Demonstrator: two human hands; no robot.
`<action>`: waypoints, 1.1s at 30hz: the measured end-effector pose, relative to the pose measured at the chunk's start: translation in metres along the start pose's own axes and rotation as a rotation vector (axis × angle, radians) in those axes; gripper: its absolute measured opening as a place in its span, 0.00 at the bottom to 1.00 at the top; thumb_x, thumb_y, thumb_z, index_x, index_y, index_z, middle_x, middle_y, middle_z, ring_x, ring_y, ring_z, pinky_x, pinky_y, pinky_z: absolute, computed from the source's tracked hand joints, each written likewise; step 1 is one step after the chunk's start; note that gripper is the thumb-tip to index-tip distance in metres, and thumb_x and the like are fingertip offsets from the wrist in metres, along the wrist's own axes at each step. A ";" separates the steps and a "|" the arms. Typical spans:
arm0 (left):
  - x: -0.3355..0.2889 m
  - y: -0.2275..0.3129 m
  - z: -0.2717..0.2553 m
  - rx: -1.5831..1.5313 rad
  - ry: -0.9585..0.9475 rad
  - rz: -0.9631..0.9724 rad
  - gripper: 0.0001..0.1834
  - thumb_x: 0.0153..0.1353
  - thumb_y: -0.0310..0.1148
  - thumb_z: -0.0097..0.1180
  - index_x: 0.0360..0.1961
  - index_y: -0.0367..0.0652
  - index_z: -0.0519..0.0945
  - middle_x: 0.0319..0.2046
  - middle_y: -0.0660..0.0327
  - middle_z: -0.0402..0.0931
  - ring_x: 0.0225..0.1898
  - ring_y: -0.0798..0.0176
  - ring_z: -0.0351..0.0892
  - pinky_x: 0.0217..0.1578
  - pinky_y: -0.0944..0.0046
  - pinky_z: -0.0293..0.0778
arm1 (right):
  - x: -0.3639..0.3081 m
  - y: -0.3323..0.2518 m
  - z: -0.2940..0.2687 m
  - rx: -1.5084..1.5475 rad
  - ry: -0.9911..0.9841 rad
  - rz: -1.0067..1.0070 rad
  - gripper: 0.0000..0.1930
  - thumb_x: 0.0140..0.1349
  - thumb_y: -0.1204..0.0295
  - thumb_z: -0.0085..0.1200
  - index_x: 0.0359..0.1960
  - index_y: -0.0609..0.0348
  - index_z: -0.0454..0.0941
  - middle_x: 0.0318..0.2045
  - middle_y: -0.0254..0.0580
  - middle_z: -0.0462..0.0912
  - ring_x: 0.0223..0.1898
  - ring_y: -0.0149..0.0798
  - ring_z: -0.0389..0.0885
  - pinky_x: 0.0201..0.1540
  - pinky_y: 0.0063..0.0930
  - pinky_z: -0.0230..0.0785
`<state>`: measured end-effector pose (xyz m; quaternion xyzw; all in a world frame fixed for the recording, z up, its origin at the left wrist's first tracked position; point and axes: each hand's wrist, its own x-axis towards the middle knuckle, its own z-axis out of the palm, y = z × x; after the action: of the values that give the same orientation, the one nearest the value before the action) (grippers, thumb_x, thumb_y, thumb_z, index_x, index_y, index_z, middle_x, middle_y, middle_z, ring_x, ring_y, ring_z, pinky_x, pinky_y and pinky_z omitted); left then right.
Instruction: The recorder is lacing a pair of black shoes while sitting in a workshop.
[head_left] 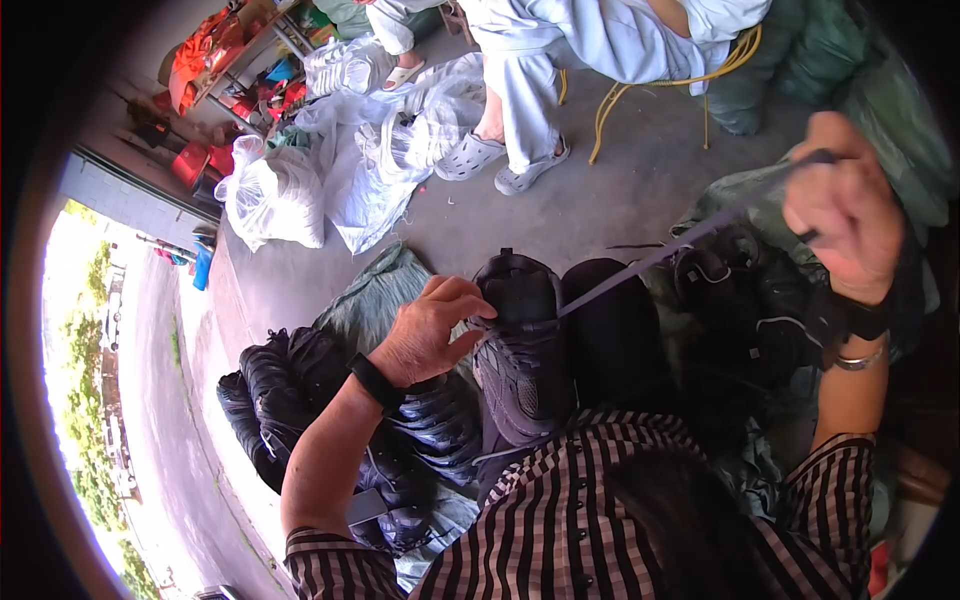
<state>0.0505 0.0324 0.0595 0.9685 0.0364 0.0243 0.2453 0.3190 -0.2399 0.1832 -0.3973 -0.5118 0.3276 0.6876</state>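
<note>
A dark grey sneaker rests upright on my lap, its opening away from me. My left hand is at the left edge of its collar, with thumb and forefinger closed on that edge. From the shoe's right side a flat grey shoelace runs taut up to the right. My right hand is raised at the far right, its fingers closed round the end of the lace. Beside the shoe is my dark-trousered knee.
Black shoes are piled at my left on green sacking; more dark shoes lie at my right. Ahead, a person in light trousers and grey clogs sits on a yellow-legged chair. White plastic bags stand on the floor.
</note>
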 end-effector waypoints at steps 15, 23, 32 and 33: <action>-0.011 -0.019 0.040 -0.040 0.246 0.062 0.17 0.37 0.22 0.68 0.28 0.43 0.73 0.39 0.60 0.74 0.44 0.55 0.75 0.39 0.60 0.77 | 0.025 0.204 0.100 -0.960 -0.474 0.081 0.06 0.54 0.70 0.54 0.34 0.50 0.80 0.26 0.41 0.82 0.30 0.46 0.81 0.34 0.36 0.73; -0.010 -0.007 0.036 -0.211 0.308 0.014 0.15 0.39 0.18 0.65 0.28 0.42 0.74 0.39 0.56 0.73 0.45 0.50 0.74 0.45 0.57 0.73 | 0.032 0.223 0.093 -0.979 -0.463 0.133 0.06 0.54 0.69 0.55 0.28 0.59 0.77 0.22 0.46 0.80 0.24 0.45 0.80 0.26 0.34 0.71; -0.003 0.016 0.026 -0.054 0.141 -0.136 0.10 0.44 0.25 0.64 0.30 0.43 0.78 0.41 0.56 0.72 0.48 0.52 0.71 0.47 0.56 0.70 | 0.003 0.181 0.045 -0.002 -0.331 1.105 0.10 0.63 0.68 0.49 0.32 0.63 0.75 0.17 0.36 0.76 0.13 0.18 0.62 0.13 0.12 0.51; 0.002 0.021 0.028 -0.053 0.141 -0.134 0.10 0.44 0.25 0.64 0.30 0.43 0.78 0.41 0.56 0.72 0.48 0.52 0.71 0.47 0.56 0.70 | -0.005 0.180 0.050 0.158 -0.352 1.130 0.11 0.64 0.66 0.50 0.33 0.63 0.75 0.18 0.36 0.76 0.12 0.18 0.62 0.13 0.12 0.51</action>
<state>0.0556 0.0008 0.0453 0.9529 0.1175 0.0771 0.2687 0.2614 -0.1493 0.0305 -0.4955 -0.3015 0.7406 0.3393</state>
